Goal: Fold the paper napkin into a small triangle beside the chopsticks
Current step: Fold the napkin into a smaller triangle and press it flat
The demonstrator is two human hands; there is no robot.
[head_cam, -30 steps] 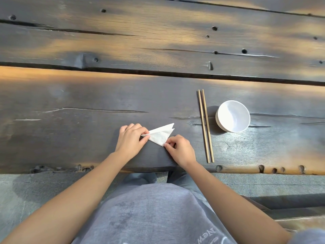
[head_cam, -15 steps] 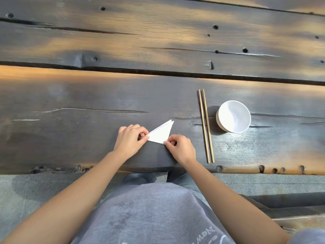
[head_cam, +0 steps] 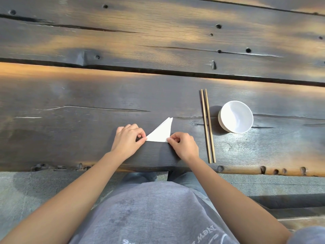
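A white paper napkin (head_cam: 162, 132), folded into a small triangle, lies flat on the dark wooden table (head_cam: 88, 106) with its tip pointing away from me. My left hand (head_cam: 127, 140) pinches its near left corner. My right hand (head_cam: 183, 146) pinches its near right corner. A pair of wooden chopsticks (head_cam: 207, 125) lies lengthwise on the table just right of my right hand, roughly a hand's width from the napkin.
A white bowl (head_cam: 236, 117) stands right of the chopsticks. The table's near edge (head_cam: 263, 170) has knot holes, with grey stone floor below. A dark gap (head_cam: 158, 72) runs between the near plank and the far one.
The napkin triangle has turned so its tip points away from me and its base lies level between my hands. Both hands have kept hold of the corners.
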